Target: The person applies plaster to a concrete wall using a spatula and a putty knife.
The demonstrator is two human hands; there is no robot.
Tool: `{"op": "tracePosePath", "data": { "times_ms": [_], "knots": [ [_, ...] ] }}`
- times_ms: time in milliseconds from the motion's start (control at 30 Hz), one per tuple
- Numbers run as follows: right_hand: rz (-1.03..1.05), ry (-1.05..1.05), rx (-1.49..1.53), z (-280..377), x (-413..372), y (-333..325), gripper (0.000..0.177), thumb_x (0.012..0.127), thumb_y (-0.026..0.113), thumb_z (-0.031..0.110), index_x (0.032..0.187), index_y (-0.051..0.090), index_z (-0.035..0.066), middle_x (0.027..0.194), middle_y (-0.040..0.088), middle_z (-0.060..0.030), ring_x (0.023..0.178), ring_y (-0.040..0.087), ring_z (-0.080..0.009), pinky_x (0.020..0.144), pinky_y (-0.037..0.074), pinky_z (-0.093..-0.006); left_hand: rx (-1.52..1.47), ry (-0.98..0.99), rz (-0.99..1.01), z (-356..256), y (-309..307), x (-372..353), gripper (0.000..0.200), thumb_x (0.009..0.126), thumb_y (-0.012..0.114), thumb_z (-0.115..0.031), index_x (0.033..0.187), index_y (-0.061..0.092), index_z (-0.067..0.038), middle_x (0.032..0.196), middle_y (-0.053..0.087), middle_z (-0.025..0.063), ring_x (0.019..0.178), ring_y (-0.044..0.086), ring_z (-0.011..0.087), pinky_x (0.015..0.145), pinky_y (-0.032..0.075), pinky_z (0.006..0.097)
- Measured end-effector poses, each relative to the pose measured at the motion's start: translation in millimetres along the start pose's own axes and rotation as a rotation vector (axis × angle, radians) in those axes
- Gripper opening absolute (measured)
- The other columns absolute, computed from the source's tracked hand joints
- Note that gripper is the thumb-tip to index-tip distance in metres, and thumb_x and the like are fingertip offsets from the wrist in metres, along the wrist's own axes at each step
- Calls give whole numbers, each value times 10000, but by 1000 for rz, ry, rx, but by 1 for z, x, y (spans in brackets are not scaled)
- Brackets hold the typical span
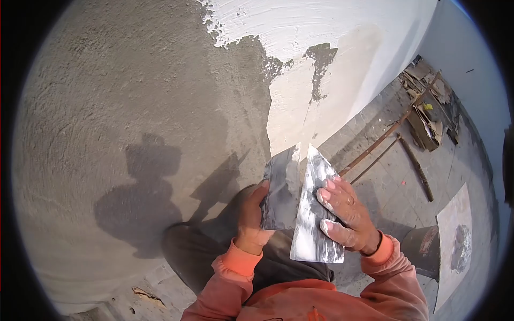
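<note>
My left hand [250,214] grips a wide grey steel putty blade [281,187] by its left side, its face thinly smeared. Close beside it, my right hand [350,211] holds a second putty blade [311,222], streaked with white putty and tilted so that its upper end narrows to a point in this view. White putty coats the fingertips of the right hand. The two blades lean together at their upper ends. Beyond them stands a wall with rough grey cement [134,96] on the left and a coat of white putty [332,18] at the upper right.
On the right, a long wooden pole [384,135] and a shorter stick [416,167] lie over the tiled floor. Torn cardboard [424,128] sits near the far corner. A bucket [420,243] stands by a pale board [447,230] bearing a greyish smear.
</note>
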State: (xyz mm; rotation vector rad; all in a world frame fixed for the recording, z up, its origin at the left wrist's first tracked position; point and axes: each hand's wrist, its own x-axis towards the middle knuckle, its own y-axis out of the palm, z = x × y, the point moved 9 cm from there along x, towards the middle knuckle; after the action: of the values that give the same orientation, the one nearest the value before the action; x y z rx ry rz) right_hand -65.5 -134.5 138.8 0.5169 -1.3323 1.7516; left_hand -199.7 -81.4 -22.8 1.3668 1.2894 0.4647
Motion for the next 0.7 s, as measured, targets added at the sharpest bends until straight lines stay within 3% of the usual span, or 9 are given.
{"op": "tracePosePath", "data": {
  "times_ms": [33, 133, 200, 233, 333, 433, 533, 633, 700],
  "knots": [
    [42, -61, -22, 6, 1, 10, 345, 907, 519, 68, 1248, 548, 111, 1350, 496, -245, 1279, 465, -390, 1091, 318, -523, 62, 0, 86, 2, 13, -4, 343, 961, 476, -175, 1216, 536, 46, 1146, 626, 159, 1014, 631, 245, 904, 500, 379],
    [95, -108, -90, 4, -3, 32, 311, 929, 483, 113, 1230, 563, 119, 1334, 524, -220, 1283, 476, -344, 1095, 329, -501, 340, 117, 51, -3, 27, -25, 353, 959, 482, -192, 1227, 529, 34, 1131, 629, 166, 983, 640, 247, 891, 502, 373],
    [98, -72, -106, -9, -15, 37, 316, 925, 487, 120, 1232, 562, 108, 1338, 520, -221, 1280, 477, -352, 1090, 340, -498, 53, -23, 182, 7, 13, -11, 352, 960, 483, -186, 1235, 521, 29, 1141, 623, 162, 1015, 627, 241, 900, 497, 371],
    [113, -58, -118, -19, -21, 36, 342, 909, 502, 94, 1248, 549, 91, 1337, 518, -225, 1273, 481, -362, 1086, 349, -496, 3, -26, 64, 6, 10, -12, 352, 964, 479, -177, 1243, 512, 33, 1156, 618, 156, 1041, 617, 240, 908, 494, 369],
    [144, 18, -277, -56, -46, 31, 381, 884, 532, 64, 1265, 530, 65, 1337, 514, -234, 1280, 477, -352, 1077, 361, -501, 196, 184, 6, -16, 0, -23, 354, 976, 462, -172, 1254, 503, 43, 1185, 608, 151, 1072, 607, 246, 941, 474, 367],
    [156, 244, -496, -97, -68, 23, 352, 905, 513, 49, 1256, 516, 23, 1233, 575, -241, 1134, 578, -360, 954, 462, -450, 367, 319, 31, -38, 20, -41, 393, 983, 469, -207, 1282, 484, 47, 1198, 596, 127, 1086, 591, 209, 943, 460, 343],
    [-106, 868, -200, -111, -104, -5, 285, 944, 478, 92, 1205, 521, -12, 984, 637, -190, 866, 625, -293, 747, 488, -370, 561, 558, -37, -64, 29, -49, 410, 992, 464, -243, 1284, 474, 46, 1182, 582, 91, 1029, 565, 154, 910, 437, 302],
    [-249, 1200, 113, -84, -102, -18, 259, 973, 466, 168, 1132, 545, -20, 785, 587, -109, 709, 543, -201, 634, 431, -319, 760, 815, -79, -78, 37, -54, 408, 997, 444, -233, 1284, 461, 57, 1184, 573, 93, 1023, 545, 157, 908, 415, 283],
    [-306, 1220, 165, -68, -112, -5, 256, 966, 469, 186, 1095, 561, -16, 752, 568, -81, 703, 516, -168, 631, 421, -306, 1015, 986, -73, -78, 55, -66, 410, 1000, 408, -198, 1306, 435, 73, 1215, 561, 114, 1085, 530, 186, 940, 394, 283]
  ]
}}
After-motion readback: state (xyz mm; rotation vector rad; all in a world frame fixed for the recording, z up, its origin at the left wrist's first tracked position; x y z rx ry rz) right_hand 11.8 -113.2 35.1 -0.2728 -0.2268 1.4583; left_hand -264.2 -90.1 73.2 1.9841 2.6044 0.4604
